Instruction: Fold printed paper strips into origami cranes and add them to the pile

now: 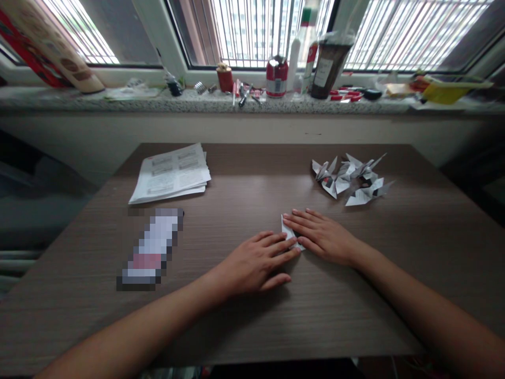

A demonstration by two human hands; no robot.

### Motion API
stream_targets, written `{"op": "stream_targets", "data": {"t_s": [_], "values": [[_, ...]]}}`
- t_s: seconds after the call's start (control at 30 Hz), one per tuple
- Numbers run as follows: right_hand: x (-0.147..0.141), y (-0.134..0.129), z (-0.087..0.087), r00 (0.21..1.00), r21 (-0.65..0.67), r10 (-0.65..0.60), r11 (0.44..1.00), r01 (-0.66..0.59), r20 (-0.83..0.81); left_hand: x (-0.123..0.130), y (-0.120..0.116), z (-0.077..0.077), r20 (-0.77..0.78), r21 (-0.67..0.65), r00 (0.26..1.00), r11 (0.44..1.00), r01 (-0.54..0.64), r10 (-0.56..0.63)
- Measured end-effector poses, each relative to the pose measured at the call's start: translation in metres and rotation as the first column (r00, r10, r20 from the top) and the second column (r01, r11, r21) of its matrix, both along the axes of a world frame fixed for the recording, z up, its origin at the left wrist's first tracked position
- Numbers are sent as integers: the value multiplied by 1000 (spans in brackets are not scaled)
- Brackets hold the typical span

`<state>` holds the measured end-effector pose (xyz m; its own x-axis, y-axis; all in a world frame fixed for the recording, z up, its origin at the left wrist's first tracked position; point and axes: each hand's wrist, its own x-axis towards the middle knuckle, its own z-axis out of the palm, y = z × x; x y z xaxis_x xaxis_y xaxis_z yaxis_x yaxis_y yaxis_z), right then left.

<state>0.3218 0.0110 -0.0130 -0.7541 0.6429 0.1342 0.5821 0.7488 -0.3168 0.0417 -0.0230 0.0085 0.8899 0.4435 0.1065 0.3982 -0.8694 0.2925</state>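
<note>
A small folded piece of white paper [289, 230] lies on the table, mostly covered by my fingers. My left hand [262, 260] rests flat with its fingers stretched over the paper's lower left side, thumb apart on the tabletop. From the right, my right hand [321, 235] lies flat too, fingertips pressing on the paper's upper edge and right side. Both hands are open, and neither grips the paper. Beyond my right hand sit several folded paper cranes [351, 176], printed in grey and black, grouped at the table's back right.
A stack of printed sheets [171, 173] lies at the back left of the brown table [244, 326]. Nearer, a blurred-out phone-like object [152, 247] rests left of my hands. On the windowsill [150, 102] stand a red can [276, 77], a dark drink cup [329, 68] and small tools.
</note>
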Motion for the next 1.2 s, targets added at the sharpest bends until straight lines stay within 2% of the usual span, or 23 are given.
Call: {"op": "stream_targets", "data": {"t_s": [0.37, 0.6, 0.9, 1.2], "values": [[3, 2, -4, 999, 15, 3, 1000, -3, 36, -5, -3, -4, -54, 2, 998, 1000, 11, -11], [2, 0, -4, 1000, 27, -4, 1000, 4, 17, -5, -1, -1, -33, 40, 999, 999, 0, 1], [1, 1, -1, 998, 6, -36, 999, 36, -58, -10, 12, 0, -17, 84, 1000, 996, 15, -13], [-13, -1, 7, 951, -30, -175, 984, 174, -254, -24, 34, 0, 1, 98, 998, 993, -61, 61]]}}
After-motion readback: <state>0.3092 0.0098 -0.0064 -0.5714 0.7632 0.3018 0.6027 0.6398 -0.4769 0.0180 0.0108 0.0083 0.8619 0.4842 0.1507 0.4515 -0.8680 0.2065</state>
